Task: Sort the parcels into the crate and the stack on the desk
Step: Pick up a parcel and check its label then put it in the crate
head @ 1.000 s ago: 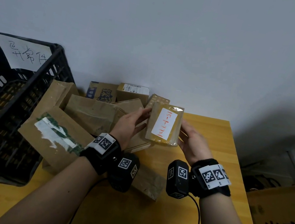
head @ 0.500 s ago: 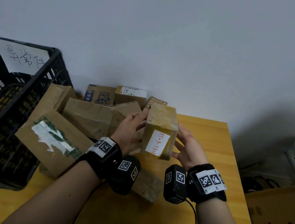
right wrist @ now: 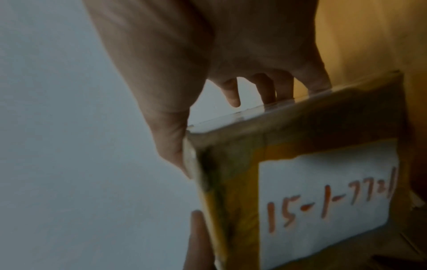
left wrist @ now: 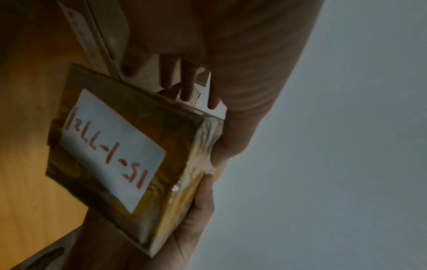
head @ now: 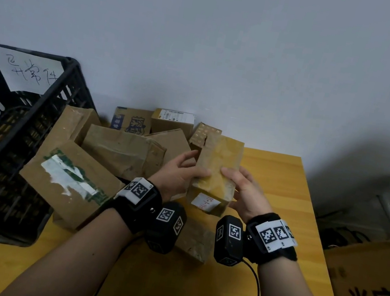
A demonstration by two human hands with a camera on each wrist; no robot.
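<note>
Crate sits left of parcels, apparently piled against wall.

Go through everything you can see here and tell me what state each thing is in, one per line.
Taped parcel: held above the desk by both hands, white label facing the person.
Left hand: grips the parcel's left side.
Right hand: grips the parcel's right side.
Black crate: on the desk, paper note inside.
Pile of parcels: lying jumbled beside the crate.
Desk: bears crate and pile.
</note>
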